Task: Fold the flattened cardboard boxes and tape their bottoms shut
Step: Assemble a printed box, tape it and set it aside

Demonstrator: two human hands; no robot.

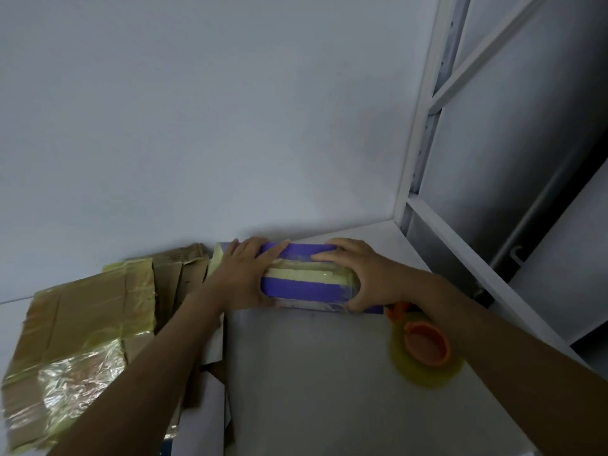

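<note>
A small purple box (306, 289) lies on the white table (312, 373) against the wall, with a pale strip of tape along its middle seam. My left hand (245, 274) grips its left end, fingers over the top and thumb at the near side. My right hand (358, 278) holds the right end, fingers laid along the top edge and thumb curled under the near corner. A roll of clear yellowish tape on an orange dispenser (424, 350) lies just right of the box, beside my right forearm.
Flattened brown cardboard boxes (82, 334) with shiny old tape are piled at the left, leaning off the table edge. A white metal shelf frame (424, 126) rises at the right. A plain wall stands close behind the box.
</note>
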